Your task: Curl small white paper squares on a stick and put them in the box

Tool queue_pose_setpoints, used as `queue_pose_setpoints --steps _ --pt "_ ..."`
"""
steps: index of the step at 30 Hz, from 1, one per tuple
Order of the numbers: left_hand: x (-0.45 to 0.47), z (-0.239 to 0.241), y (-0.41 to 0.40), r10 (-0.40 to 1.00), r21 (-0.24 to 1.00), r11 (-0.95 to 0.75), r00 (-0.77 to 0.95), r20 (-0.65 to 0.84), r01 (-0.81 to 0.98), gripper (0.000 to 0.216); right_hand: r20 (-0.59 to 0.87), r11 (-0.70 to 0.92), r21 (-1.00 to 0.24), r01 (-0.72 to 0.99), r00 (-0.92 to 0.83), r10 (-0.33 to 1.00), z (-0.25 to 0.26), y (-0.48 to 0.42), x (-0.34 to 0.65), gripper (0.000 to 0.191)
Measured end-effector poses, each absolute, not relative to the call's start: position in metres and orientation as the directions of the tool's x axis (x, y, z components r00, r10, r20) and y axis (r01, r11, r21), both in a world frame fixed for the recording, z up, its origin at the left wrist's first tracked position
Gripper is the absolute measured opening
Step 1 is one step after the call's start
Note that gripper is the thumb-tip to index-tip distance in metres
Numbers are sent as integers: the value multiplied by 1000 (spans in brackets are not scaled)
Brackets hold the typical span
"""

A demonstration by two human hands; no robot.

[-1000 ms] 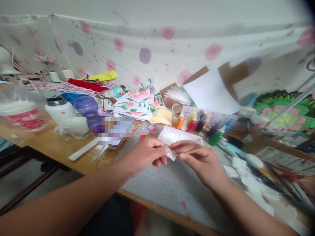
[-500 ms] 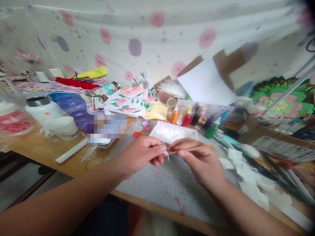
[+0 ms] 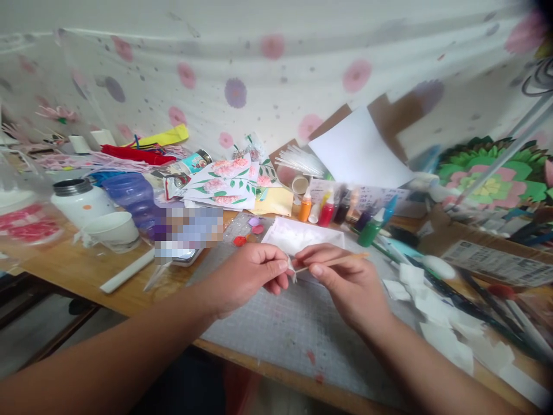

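Above a grey cutting mat (image 3: 268,334), my left hand (image 3: 254,271) pinches a small whitish piece (image 3: 292,270) between thumb and fingers. It looks thin, like paper or film, but is too small to name surely. My right hand (image 3: 345,282) is closed around a thin wooden stick (image 3: 352,259), held nearly level. The stick's left tip meets or almost meets the whitish piece. Just behind both hands lies a shallow white tray (image 3: 305,235) with white material inside. Small red, pink and purple discs (image 3: 240,240) sit left of it.
Paint bottles (image 3: 327,212) stand behind the tray. White paper squares (image 3: 432,300), brushes and a cardboard box (image 3: 492,248) are on the right. A paper cup (image 3: 110,230), a white bottle (image 3: 80,202) and a phone (image 3: 185,256) are on the left. Floral prints (image 3: 228,181) lie at the back.
The view has tilted slightly upward, so the background sits a little lower. Both hands keep nearly the same pose, with the stick still against or near the whitish piece.
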State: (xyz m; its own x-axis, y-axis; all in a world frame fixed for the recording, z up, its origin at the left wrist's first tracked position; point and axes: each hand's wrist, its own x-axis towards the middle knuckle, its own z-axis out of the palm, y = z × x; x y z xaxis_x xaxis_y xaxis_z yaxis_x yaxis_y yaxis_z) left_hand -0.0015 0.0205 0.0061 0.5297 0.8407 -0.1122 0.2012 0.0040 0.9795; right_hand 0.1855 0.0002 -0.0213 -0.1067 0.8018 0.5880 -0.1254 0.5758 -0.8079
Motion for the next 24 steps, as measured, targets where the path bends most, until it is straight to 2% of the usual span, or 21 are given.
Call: queue_pose_setpoints --steps 3,9,13,15,17,19,22,24 --pt "1 9 20 852 971 -29 514 -101 239 20 597 592 -802 -80 -101 796 -21 -2 184 20" --pt "4 10 19 874 946 -63 475 -101 317 17 675 656 -717 238 0 738 -18 6 195 12" --pt "1 8 19 897 956 -43 433 -90 289 17 695 532 -633 562 112 710 -21 29 219 11" --pt "0 6 20 902 965 -31 423 -85 261 18 708 488 -595 639 128 695 -22 36 227 9" --pt "1 6 20 904 972 -14 418 -87 234 19 726 501 -591 631 146 673 -20 34 228 10" --pt "3 6 19 902 977 1 421 -93 212 20 737 591 -620 515 124 665 -17 25 219 10" --pt "5 7 18 894 981 -1 440 -86 194 22 703 693 -676 251 -62 708 -11 6 199 12" --pt "5 8 17 889 983 -10 452 -77 186 23 695 700 -685 201 -106 711 -10 -4 188 13"
